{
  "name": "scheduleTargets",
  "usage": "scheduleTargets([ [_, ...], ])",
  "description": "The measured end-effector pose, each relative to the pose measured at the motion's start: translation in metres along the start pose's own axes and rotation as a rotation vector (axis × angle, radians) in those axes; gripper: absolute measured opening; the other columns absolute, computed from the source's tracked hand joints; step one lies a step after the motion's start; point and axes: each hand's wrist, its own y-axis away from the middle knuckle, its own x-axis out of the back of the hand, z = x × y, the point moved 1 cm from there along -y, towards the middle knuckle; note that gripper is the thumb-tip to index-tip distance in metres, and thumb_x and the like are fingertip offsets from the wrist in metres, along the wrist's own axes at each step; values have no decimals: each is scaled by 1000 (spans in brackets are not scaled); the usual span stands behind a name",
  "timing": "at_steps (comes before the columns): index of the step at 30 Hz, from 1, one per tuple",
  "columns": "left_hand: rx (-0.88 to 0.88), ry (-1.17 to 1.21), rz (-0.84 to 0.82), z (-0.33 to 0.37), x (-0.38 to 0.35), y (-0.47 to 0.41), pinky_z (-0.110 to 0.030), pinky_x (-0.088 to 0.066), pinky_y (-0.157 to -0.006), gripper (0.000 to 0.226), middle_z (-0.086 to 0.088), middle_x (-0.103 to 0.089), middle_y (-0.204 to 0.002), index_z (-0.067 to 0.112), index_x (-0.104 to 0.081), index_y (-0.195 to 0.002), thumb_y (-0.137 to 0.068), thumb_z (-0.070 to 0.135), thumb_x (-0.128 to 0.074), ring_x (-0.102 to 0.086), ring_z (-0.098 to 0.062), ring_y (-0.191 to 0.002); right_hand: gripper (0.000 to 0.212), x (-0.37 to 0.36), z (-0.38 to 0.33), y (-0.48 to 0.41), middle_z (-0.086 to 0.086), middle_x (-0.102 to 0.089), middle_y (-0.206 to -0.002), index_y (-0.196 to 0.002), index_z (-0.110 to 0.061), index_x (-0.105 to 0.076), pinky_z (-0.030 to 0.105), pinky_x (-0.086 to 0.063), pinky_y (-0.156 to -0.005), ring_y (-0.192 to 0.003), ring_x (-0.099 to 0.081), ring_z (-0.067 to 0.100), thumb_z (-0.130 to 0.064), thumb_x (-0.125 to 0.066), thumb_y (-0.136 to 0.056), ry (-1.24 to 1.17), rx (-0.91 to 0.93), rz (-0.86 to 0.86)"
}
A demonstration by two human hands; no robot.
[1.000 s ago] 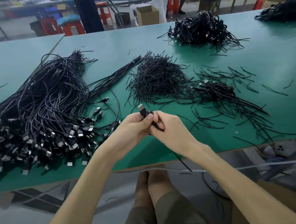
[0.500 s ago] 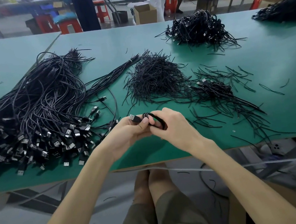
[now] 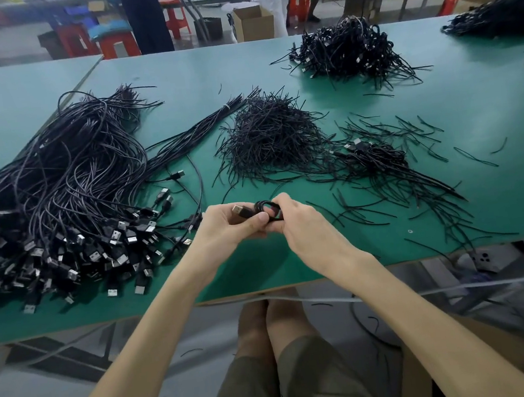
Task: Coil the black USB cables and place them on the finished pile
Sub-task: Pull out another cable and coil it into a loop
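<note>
I hold one black USB cable (image 3: 263,208), wound into a small coil, between both hands above the near edge of the green table (image 3: 471,111). My left hand (image 3: 225,226) pinches the end with the metal plug, which points left. My right hand (image 3: 299,223) grips the coil's loops from the right. A big heap of uncoiled black USB cables (image 3: 60,200) lies at the left, plugs toward me. A pile of coiled cables (image 3: 348,48) sits at the far centre-right. A smaller bunch of coiled cables (image 3: 369,154) lies right of my hands.
A mound of short black twist ties (image 3: 270,132) sits in the middle, with loose ties scattered to the right (image 3: 427,181). Another dark cable heap (image 3: 500,16) is at the far right. People, red stools and a cardboard box (image 3: 251,21) stand beyond the table.
The plug end has swung from pointing up to pointing left. The cable now shows as a tighter coil between my fingers, and both hands have shifted slightly away from me.
</note>
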Motion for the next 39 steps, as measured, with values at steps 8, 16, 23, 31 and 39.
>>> scheduleTargets([
  [8, -21, -6, 15, -3, 0, 1, -29, -60, -82, 11, -14, -78, -96, 2, -76, -101, -92, 4, -71, -74, -24, -83, 21, -1, -2, -1, 1, -59, -88, -97, -18, -41, 41, -40, -64, -73, -52, 26, -36, -50, -105, 109, -66, -51],
  [16, -1, -355, -91, 9, 11, -8, -33, -56, -62, 22, -11, -76, -81, 10, -67, -104, -87, 17, -80, -69, -36, -70, 15, -7, 1, 7, -3, -50, -88, -94, -20, -33, 36, -31, -60, -78, -54, 27, -16, -37, -108, 375, 71, -86],
  [23, -35, -1071, -290, 20, 2, -5, -33, -44, -85, 42, 1, -58, -99, 18, -66, -110, -104, 50, -39, -58, -16, -93, 19, -11, 4, 5, -5, -42, -89, -100, -20, -39, 33, -33, -62, -87, -53, 22, -1, -40, -100, 476, 177, -81],
  [31, -19, -1109, -256, 6, -11, 2, -48, -45, -73, 42, -6, -57, -83, 12, -44, -87, -110, 42, -26, -54, -31, -76, 10, -3, 9, 8, -2, -60, -98, -106, -14, -57, 26, -35, -72, -93, -56, 20, -9, -59, -98, 477, 264, 34],
  [39, 18, -637, 229, -13, -5, -17, -32, -33, -58, 43, 5, -50, -69, 22, -53, -79, -111, 38, -29, -46, -14, -61, 38, 22, 23, 15, 10, -55, -110, -113, -7, -59, 38, -46, -85, -98, -52, 28, -26, -77, -86, 519, 67, 483],
])
